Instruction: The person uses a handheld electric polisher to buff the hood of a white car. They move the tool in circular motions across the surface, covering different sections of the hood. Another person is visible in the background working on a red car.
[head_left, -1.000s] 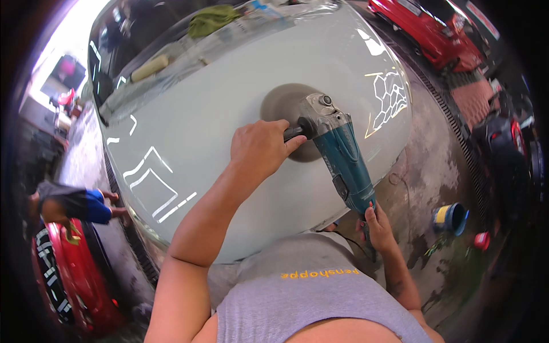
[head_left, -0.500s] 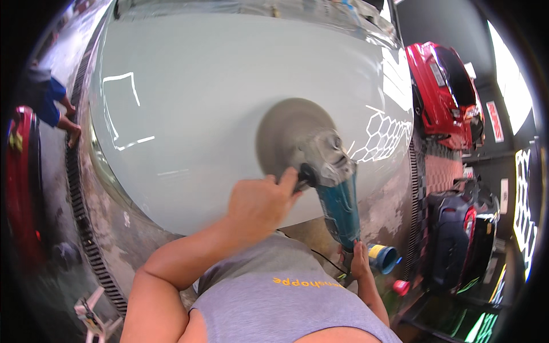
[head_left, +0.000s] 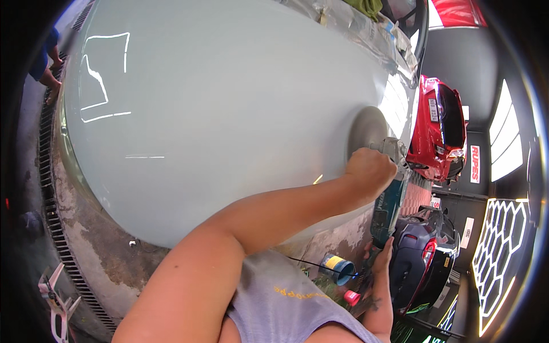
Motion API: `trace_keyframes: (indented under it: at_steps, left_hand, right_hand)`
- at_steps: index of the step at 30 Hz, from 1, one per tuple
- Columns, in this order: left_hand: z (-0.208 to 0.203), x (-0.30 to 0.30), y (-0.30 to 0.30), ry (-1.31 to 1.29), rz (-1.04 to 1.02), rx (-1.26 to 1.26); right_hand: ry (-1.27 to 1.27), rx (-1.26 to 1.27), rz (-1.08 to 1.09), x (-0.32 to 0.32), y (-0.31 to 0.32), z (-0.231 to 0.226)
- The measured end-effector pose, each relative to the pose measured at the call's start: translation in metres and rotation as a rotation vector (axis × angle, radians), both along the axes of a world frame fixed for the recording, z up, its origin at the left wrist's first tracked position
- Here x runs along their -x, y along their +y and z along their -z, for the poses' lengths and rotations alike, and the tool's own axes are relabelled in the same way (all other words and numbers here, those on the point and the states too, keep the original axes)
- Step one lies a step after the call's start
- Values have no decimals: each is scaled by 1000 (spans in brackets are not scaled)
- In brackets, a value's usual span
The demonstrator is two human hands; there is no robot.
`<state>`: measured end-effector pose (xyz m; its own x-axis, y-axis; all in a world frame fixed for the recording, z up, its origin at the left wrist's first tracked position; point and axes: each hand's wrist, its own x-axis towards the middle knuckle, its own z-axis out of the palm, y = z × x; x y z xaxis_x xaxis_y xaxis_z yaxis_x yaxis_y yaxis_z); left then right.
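A blue-green car polisher [head_left: 388, 210] with a worn grey head stands at the right side of a pale, glossy car hood [head_left: 229, 114]. Its round pad [head_left: 365, 127] is blurred and lies against the painted panel. My left hand [head_left: 372, 172] is closed in a fist at the polisher's front, on its side handle, which the hand mostly hides. Wrapped around the tool's rear end is my right hand [head_left: 382, 258], lower down and close to my body. A black cord [head_left: 306, 263] runs behind my shirt toward the tool.
Masking film [head_left: 363, 37] covers the hood's far edge, a green cloth [head_left: 369, 7] on it. A blue tin [head_left: 338, 270] and red-capped bottle [head_left: 351, 297] stand near my right arm. Red [head_left: 437, 128] and dark cars [head_left: 420, 257] are right. A person's legs [head_left: 48, 66] show far left.
The polisher and both hands have swept right across the hood, near its right edge. My left arm now stretches across my front. The view has shifted too.
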<state>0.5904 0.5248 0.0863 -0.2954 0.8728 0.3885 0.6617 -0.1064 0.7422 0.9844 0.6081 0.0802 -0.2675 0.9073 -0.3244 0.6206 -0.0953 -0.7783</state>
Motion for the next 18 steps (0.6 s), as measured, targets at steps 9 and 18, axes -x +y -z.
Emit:
trace_keyframes:
  at_steps: [9, 18]
  left_hand:
    - [-28, 74, 108, -10, -103, -64]
    - [-38, 107, 162, -20, -159, -92]
  right_hand:
    - [-81, -19, -21, 84, 115, -64]
    - [-136, -46, -33, 126, 155, -84]
